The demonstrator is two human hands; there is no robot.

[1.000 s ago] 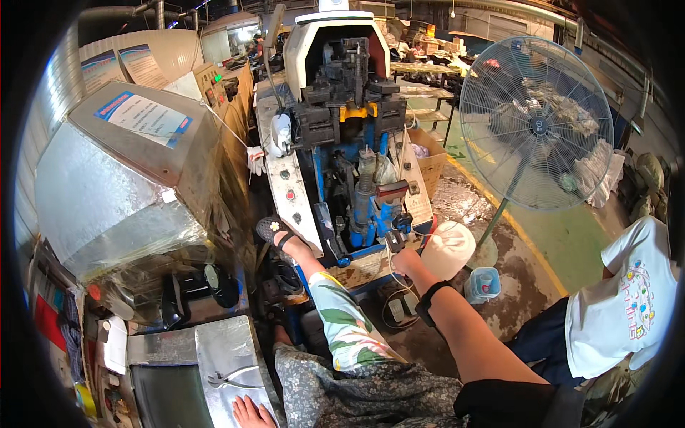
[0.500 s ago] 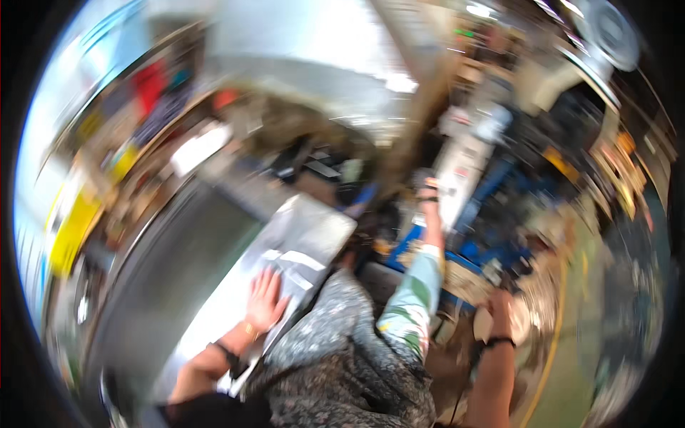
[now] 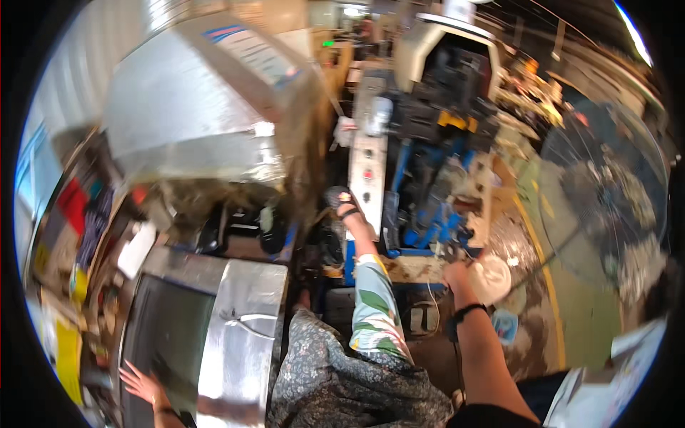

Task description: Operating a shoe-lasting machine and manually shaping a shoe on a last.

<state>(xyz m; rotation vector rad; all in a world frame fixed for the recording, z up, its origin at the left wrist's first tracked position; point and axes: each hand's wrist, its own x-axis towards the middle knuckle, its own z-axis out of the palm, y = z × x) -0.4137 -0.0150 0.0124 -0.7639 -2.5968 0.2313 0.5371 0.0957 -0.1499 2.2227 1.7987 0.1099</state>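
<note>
My left hand (image 3: pixel 140 383) is at the lower left with its fingers spread, over the edge of a dark smooth panel (image 3: pixel 168 335). Nothing is in it. Right of that panel lies a shiny metal sheet (image 3: pixel 239 349) with a thin white strip (image 3: pixel 253 322) on top. My right hand (image 3: pixel 457 274) reaches forward on the right, its fingers closed around something dark that I cannot make out. Beside it is a round cream-coloured disc (image 3: pixel 491 278). My leg in leaf-patterned trousers (image 3: pixel 374 307) stretches forward, with a black sandal (image 3: pixel 342 198) near a white panel with knobs (image 3: pixel 367 171).
A large metal hood (image 3: pixel 193 100) stands at the upper left. Ahead is a blue-framed machine (image 3: pixel 428 214) with dark parts. A caged fan (image 3: pixel 606 192) stands at the right beside a yellow floor line (image 3: pixel 546 285). A small blue container (image 3: pixel 505 324) sits below the disc.
My left hand has left the metal sheet and moved left and down. The view has turned to the right, and the picture is sharper. My right hand remains by the cream disc.
</note>
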